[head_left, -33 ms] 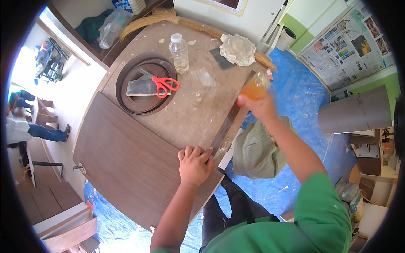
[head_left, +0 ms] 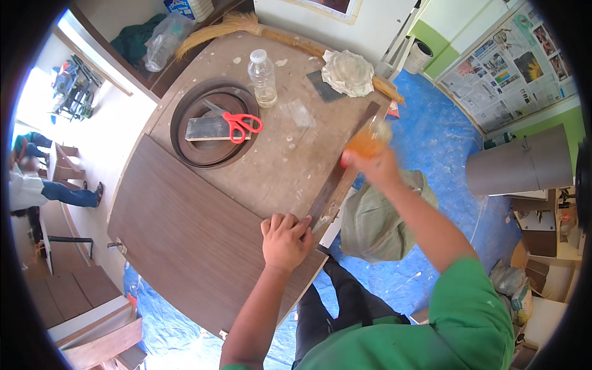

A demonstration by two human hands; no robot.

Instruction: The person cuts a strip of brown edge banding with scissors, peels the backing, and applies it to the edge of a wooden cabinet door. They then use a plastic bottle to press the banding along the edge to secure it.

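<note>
In my right hand is a clear plastic bottle of orange liquid, blurred by motion. Its red tip points down at a narrow dark brown strip along the right edge of the work table. My left hand rests on the strip's near end, fingers bent and pressed together on it. Beneath that hand lies a brown wood-grain panel. Left of the strip, red-handled scissors lie on a small dark block inside a coil of brown edging.
A capped clear bottle stands at the back, near a crumpled white cloth, a dark flat sheet and a broom. Right of the table, a greenish sack sits on blue sheeting. Another person is far left.
My right hand and the bottle have moved slightly toward me along the strip, uncovering its far end. My left hand stays in place.
</note>
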